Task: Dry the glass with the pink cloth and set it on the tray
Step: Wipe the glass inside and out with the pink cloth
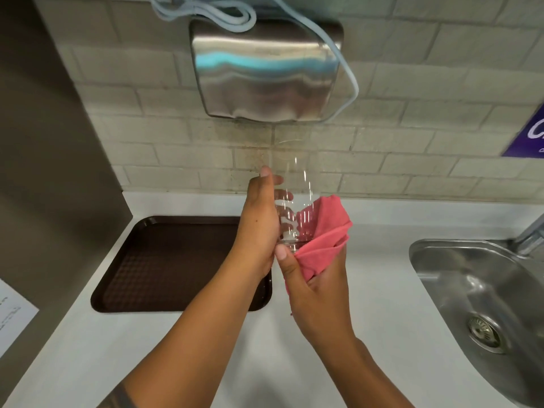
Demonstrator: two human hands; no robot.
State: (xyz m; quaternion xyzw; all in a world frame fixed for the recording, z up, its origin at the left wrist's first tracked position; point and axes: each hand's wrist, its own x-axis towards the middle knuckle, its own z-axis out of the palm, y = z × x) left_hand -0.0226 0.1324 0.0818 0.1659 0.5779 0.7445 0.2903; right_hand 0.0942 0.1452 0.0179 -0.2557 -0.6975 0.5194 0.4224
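Over counter: L hand grips glass, R hand pink cloth.

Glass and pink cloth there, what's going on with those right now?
A person is drying a clear glass over a white counter. The left hand has the glass in its grip, holding it up in the air, while the right hand presses a bunched pink cloth against its lower side. The brown tray to the left holds nothing yet, and a steel sink sits to the right.
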